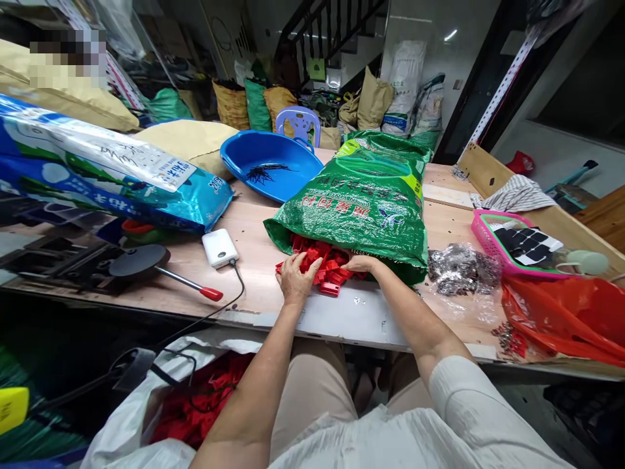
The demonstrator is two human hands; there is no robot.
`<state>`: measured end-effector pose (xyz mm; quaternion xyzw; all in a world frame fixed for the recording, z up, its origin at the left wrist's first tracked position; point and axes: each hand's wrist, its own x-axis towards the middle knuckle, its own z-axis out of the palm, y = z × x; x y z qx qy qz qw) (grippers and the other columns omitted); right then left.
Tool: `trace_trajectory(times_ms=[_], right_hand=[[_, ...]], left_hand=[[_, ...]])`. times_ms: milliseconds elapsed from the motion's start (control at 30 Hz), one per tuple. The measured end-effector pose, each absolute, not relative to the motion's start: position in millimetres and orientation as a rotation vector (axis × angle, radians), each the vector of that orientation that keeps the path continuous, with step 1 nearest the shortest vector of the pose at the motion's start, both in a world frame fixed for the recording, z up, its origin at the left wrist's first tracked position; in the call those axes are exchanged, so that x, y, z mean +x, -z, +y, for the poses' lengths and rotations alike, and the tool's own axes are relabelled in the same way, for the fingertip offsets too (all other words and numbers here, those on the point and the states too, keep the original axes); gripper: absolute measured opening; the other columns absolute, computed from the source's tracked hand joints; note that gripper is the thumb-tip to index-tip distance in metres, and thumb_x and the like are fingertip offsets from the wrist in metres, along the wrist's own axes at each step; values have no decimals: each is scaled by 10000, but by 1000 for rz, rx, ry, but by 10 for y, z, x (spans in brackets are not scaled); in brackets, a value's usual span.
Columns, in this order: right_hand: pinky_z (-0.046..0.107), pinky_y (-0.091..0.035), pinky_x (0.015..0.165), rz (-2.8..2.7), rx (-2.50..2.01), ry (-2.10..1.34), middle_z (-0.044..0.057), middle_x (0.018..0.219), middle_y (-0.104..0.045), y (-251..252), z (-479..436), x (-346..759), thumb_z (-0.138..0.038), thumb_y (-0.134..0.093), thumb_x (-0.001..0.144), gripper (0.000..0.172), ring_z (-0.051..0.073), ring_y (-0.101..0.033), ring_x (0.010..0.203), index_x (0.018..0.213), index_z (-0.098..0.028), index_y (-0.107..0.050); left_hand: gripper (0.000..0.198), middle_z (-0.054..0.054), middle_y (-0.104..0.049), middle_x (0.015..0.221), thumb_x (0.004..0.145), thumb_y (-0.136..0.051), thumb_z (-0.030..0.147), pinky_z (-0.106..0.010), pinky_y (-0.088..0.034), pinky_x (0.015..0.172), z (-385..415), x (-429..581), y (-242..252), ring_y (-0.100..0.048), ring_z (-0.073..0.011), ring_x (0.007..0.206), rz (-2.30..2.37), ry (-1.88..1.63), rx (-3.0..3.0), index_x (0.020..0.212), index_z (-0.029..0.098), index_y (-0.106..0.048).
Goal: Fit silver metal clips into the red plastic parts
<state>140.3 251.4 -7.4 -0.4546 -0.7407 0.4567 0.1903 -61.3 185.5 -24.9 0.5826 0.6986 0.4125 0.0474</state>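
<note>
A green woven sack (364, 195) lies on the wooden table (254, 286) with its mouth towards me. Red plastic pieces (328, 267) spill out of the mouth. My left hand (295, 277) rests on the pile with its fingers curled over some red pieces. My right hand (360, 263) reaches into the sack's mouth beside the pile; its fingers are tucked under the sack's edge and mostly hidden.
A blue basin (271, 163) holds dark bits behind the sack. A blue-and-white sack (107, 176) lies at left, with a white power bank (219, 247) and a red-tipped tool (161, 267). At right are a pink basket (488, 241), clear bags (459, 267), a red bag (566, 319). A white bag of red pieces (195, 404) sits below.
</note>
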Motion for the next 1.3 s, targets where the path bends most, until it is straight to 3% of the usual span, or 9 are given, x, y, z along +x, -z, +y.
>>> trace_trajectory(times_ms=[133, 200, 433, 633, 800, 933, 1033, 1133, 1300], right_hand=[[295, -479, 963, -2158, -1177, -1335, 7, 1180, -654, 64, 2492, 1283, -101, -706, 727, 733, 178, -615, 1041, 1400, -266, -468], [271, -486, 939, -2171, -1093, -1364, 11, 1218, -643, 70, 2467, 1219, -78, -675, 688, 812, 167, -620, 1032, 1440, -255, -425], [249, -491, 882, -2224, -932, -1354, 23, 1271, -614, 76, 2391, 1050, -87, -599, 698, 796, 144, -622, 976, 1457, -229, -404], [346, -411, 1039, -2337, -1125, -1036, 48, 1409, -536, -70, 2341, 1052, -192, -698, 715, 841, 228, -563, 1194, 1485, -276, -371], [351, -336, 1103, -2255, -1216, -951, 62, 1449, -501, -216, 2327, 1191, -375, -799, 682, 796, 263, -469, 1314, 1409, -273, -492], [284, -492, 794, -1775, -1469, -1245, 71, 1143, -672, -310, 2373, 1385, -567, -748, 707, 609, 208, -632, 947, 1200, -225, -648], [211, -385, 494, -1578, -1528, -1352, 50, 844, -654, -443, 2439, 1544, -687, -446, 873, 615, 98, -520, 562, 1135, -172, -657], [185, -260, 411, -1453, -1457, -1331, 3, 705, -573, -693, 2529, 1658, -685, -399, 892, 597, 63, -377, 453, 1067, -174, -655], [184, -275, 407, -1318, -1468, -1089, -18, 562, -466, -1199, 2679, 1777, -497, -500, 907, 374, 81, -363, 456, 805, -157, -616]], left_hand=[[441, -117, -639, 1224, 807, -660, 500, -456, -367, 1049, 1721, -706, 278, -542, -295, 1185, 2158, -1331, 1753, 1130, 200, -679], [446, -122, -631, 1228, 815, -648, 501, -471, -363, 1048, 1656, -757, 294, -537, -301, 1187, 2169, -1355, 1751, 1147, 203, -668], [492, -134, -595, 1269, 820, -636, 494, -463, -346, 1063, 1545, -870, 370, -500, -307, 1227, 2173, -1424, 1744, 1209, 194, -630], [477, -132, -579, 1298, 828, -613, 495, -478, -311, 1079, 1527, -849, 359, -459, -324, 1271, 2250, -1429, 1728, 1206, 206, -632], [489, -135, -561, 1349, 849, -583, 495, -489, -287, 1094, 1496, -826, 297, -412, -325, 1333, 2315, -1308, 1717, 1246, 211, -612], [480, -138, -563, 1353, 851, -578, 487, -503, -281, 1093, 1495, -823, 278, -407, -326, 1341, 2329, -1300, 1696, 1246, 217, -614], [492, -142, -561, 1356, 849, -577, 493, -509, -283, 1093, 1500, -820, 280, -406, -334, 1340, 2337, -1306, 1681, 1250, 211, -613], [506, -147, -553, 1362, 847, -579, 495, -522, -272, 1100, 1491, -808, 271, -398, -340, 1345, 2346, -1303, 1684, 1262, 205, -606], [512, -153, -545, 1377, 845, -587, 495, -556, -239, 1104, 1467, -784, 243, -375, -350, 1363, 2365, -1273, 1715, 1271, 212, -601]])
